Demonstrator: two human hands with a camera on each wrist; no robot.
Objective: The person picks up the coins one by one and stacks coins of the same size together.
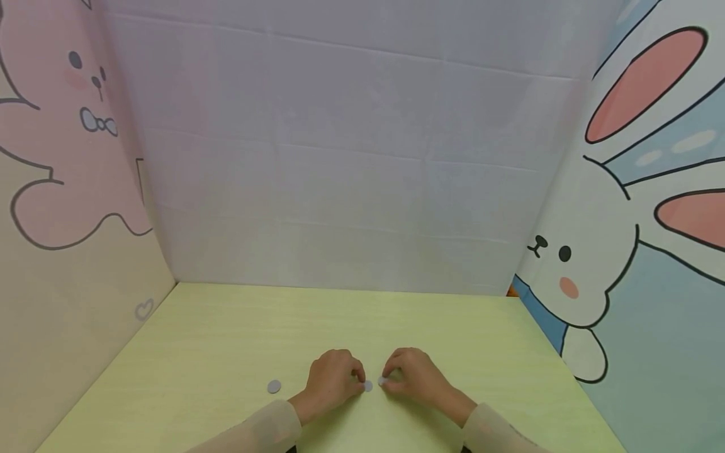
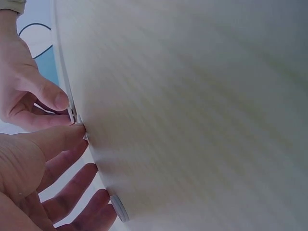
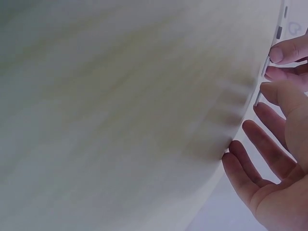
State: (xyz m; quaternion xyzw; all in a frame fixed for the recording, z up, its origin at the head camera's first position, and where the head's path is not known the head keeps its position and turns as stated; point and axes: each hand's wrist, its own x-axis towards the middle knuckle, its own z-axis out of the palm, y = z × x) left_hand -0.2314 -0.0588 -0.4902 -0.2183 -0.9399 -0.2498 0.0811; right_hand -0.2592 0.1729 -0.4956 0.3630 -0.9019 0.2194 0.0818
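Observation:
In the head view my left hand (image 1: 333, 381) pinches a small grey disc (image 1: 368, 386) between thumb and fingertips, low over the table. Facing it, my right hand (image 1: 418, 376) pinches a second pale disc (image 1: 381, 380), mostly covered by the fingers. A narrow gap separates the two discs. Another flat grey disc (image 1: 274, 386) lies on the table to the left of my left hand. The right wrist view shows my right hand's disc (image 3: 258, 96) edge-on as a thin sliver. In the left wrist view a grey disc (image 2: 119, 208) is near the lower fingers of my left hand (image 2: 33, 168).
The pale yellow-green table (image 1: 226, 333) runs back to a creased white sheet (image 1: 351, 163). A pink bear panel (image 1: 68, 163) borders it on the left, and a rabbit panel (image 1: 651, 251) on the right. Light sleeves (image 1: 266, 428) cover both forearms.

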